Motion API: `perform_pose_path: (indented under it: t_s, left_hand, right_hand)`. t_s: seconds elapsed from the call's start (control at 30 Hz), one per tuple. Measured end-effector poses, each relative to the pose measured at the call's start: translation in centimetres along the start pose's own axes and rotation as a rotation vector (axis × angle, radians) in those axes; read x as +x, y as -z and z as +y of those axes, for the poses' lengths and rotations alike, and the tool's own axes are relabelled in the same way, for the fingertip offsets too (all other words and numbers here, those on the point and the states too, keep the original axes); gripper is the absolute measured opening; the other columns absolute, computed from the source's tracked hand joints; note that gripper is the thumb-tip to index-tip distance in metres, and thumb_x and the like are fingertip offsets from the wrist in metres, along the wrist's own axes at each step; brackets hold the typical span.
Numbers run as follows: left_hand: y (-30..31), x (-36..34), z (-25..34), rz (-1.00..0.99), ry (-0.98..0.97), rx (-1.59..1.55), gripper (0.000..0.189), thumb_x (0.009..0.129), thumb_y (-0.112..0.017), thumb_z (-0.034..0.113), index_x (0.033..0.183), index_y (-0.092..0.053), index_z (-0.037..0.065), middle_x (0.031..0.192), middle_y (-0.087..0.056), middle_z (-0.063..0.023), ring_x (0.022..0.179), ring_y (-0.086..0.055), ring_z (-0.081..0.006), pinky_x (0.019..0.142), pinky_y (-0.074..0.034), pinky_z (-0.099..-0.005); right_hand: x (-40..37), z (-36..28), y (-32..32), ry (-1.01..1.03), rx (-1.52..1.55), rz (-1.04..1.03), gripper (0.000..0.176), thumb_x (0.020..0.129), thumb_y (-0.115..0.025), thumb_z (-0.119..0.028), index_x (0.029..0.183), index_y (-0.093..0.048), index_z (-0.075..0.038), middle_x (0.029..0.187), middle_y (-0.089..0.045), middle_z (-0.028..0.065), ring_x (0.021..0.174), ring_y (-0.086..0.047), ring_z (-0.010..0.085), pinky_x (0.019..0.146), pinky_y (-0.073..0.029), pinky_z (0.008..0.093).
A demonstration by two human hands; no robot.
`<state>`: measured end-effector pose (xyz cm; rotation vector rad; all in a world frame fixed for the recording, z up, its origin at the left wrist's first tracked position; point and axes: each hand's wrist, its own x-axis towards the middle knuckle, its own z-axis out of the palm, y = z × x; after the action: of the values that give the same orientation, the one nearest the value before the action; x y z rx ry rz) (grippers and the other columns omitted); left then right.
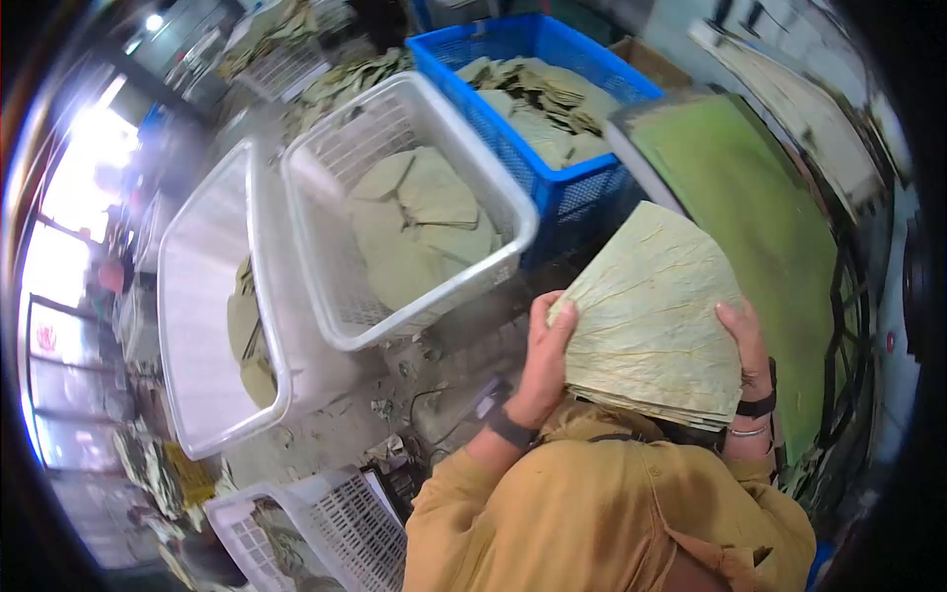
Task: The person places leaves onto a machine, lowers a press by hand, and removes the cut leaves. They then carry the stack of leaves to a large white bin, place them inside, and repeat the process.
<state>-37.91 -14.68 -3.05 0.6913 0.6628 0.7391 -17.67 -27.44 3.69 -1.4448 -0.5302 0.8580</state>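
A thick stack of dried leaves [656,306], pale green, fan-shaped and veined, is held up in front of my chest. My left hand [546,355] grips its left side, with the thumb lying on the top leaf. On the opposite side my right hand [747,345] is closed around the edge, thumb on top and the other fingers hidden behind. Several layers show along the stack's lower edge. Both wrists wear dark bands.
A white basket [326,296] holds a round of similar leaves [424,212]. Left of it stands another white bin [202,296] with leaves inside. Behind is a blue crate [582,173] of leaves. A green-topped surface [740,187] lies at right; a white slatted basket [360,528] is at lower left.
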Motion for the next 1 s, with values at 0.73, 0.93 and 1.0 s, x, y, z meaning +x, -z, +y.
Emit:
perform_pose_path:
  t_s: [0.73,0.93,1.0]
  left_hand:
    - [27.0,-21.4,27.6,1.156,-0.924,0.621,0.044,0.087,-0.064,0.008,0.125,-0.044,0.003,0.116,-0.056,-0.0109,0.100,-0.058,-0.0209,0.085,-0.051,-0.0345]
    - [38.8,-21.8,37.5,1.146,-0.818,0.618,0.042,0.083,-0.063,-0.001,0.121,-0.046,0.002,0.112,-0.058,-0.0088,0.096,-0.057,-0.0168,0.081,-0.049,-0.0290]
    - [44.6,-20.1,37.9,1.055,-0.626,0.805,0.039,0.082,-0.063,-0.001,0.118,-0.048,0.002,0.107,-0.059,-0.0074,0.093,-0.057,-0.0148,0.078,-0.049,-0.0284]
  right_hand:
    - [1.9,1.5,-43.2,-0.558,0.024,-1.275,0.029,0.087,-0.062,-0.007,0.112,-0.051,0.002,0.090,-0.064,0.0105,0.060,-0.056,0.0104,0.053,-0.046,0.0220]
    - [6.8,4.9,-46.6,-0.559,0.099,-1.211,0.010,0.090,-0.058,-0.007,0.097,-0.059,0.001,0.079,-0.064,0.0081,0.048,-0.048,0.0057,0.044,-0.037,0.0188]
    - [7.7,6.3,-47.0,-0.574,0.037,-1.104,0.012,0.090,-0.059,-0.008,0.098,-0.059,0.000,0.076,-0.062,0.0061,0.052,-0.049,0.0052,0.046,-0.037,0.0176]
